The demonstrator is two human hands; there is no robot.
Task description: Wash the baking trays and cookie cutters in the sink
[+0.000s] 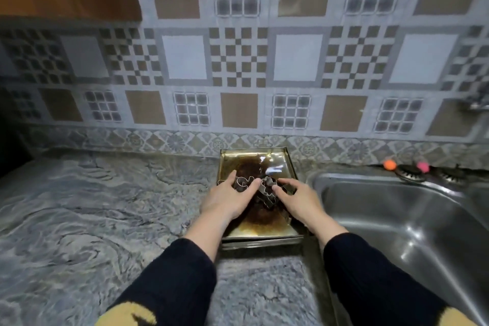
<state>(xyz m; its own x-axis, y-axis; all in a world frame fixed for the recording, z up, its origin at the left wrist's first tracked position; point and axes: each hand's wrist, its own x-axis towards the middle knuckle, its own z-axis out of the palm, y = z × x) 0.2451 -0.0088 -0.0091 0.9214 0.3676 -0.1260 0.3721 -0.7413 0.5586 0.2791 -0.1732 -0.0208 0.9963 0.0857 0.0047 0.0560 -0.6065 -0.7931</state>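
Two hands, left hand (229, 200) and right hand (298, 200), gather and pinch cookie cutters (266, 189) lying under them on stacked baking trays (267, 233) on the counter (105, 206); the cutters likely go next into the sink (412, 219), right of the hands.

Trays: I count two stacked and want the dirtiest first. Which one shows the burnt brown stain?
The upper tray, holding the cookie cutters under both hands; only the lower tray's front edge shows.

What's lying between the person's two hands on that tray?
In the head view, metal cookie cutters lie in a cluster between the left hand and right hand, on the stained baking tray.
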